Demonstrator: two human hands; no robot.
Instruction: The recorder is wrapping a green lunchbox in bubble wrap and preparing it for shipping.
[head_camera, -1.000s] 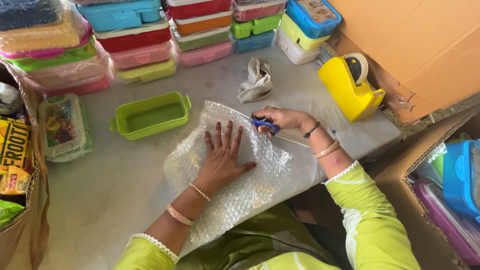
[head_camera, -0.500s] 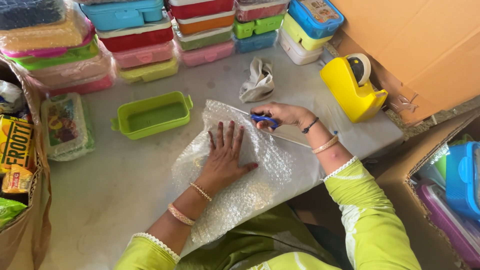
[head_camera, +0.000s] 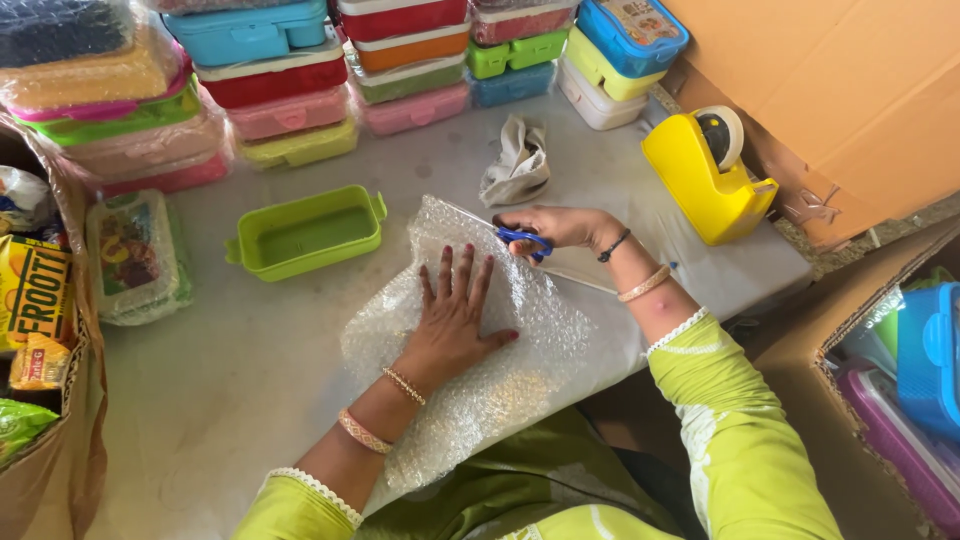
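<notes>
A person in lime-green sleeves works at a pale tabletop (head_camera: 250, 370), seen from above. In the centre of the frame lies a sheet of clear bubble wrap (head_camera: 480, 360), reaching from mid-frame down toward the lower edge. The left hand (head_camera: 452, 315) is spread flat on it, fingers apart, pressing it down and gripping nothing. Just above and to the right, the right hand (head_camera: 560, 226) is closed around blue-handled scissors (head_camera: 520, 236) — the thin blades point toward the upper left and meet the sheet's top edge.

Left of the sheet, apart from it, sits an open lime-green plastic box (head_camera: 305, 232). A crumpled beige cloth (head_camera: 516, 160) lies above the scissors. At the right stands a yellow tape dispenser (head_camera: 705, 178), next to brown cardboard (head_camera: 850, 100). Along the top edge are stacks of coloured lunch boxes (head_camera: 400, 60) — red, pink, orange, green, blue.
</notes>
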